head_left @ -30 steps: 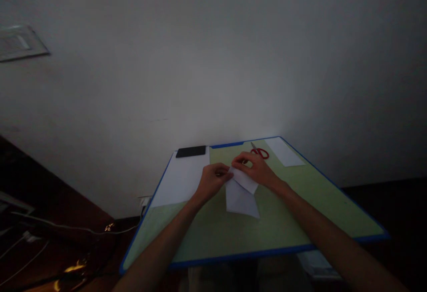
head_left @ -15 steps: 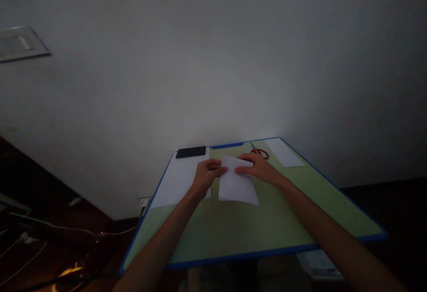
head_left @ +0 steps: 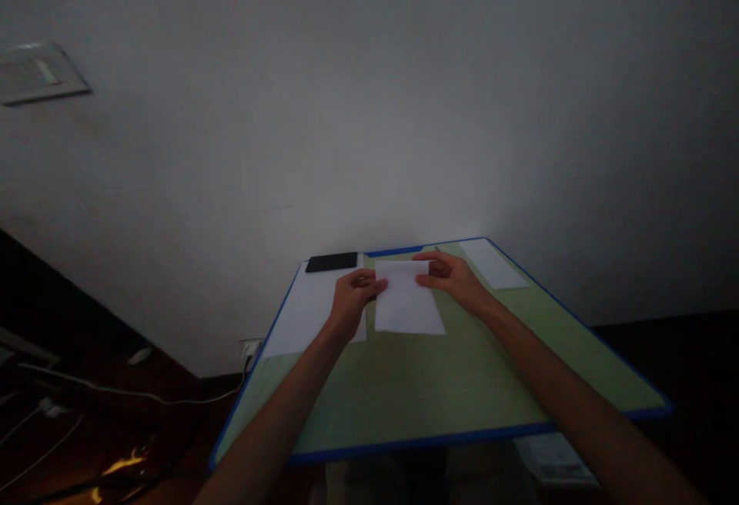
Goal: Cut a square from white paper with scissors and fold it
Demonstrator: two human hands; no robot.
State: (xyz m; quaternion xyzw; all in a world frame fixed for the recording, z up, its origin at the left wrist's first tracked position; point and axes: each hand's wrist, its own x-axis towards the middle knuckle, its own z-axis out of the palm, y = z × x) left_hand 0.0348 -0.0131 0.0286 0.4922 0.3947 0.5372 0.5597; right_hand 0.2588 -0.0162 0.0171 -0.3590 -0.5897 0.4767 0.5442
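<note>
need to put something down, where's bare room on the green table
Widest patch of the blue-edged green table: between left forearm and right forearm, from the held white paper piece to the near edge. Another: right of the right forearm, nearer than the narrow white paper strip. Crowded: far left, a black rectangular object on a large white sheet.

No text, label, brand, number or sign can be read on the paper (head_left: pixel 406 303), table (head_left: pixel 416 389) or wall plate (head_left: pixel 41 74).
</note>
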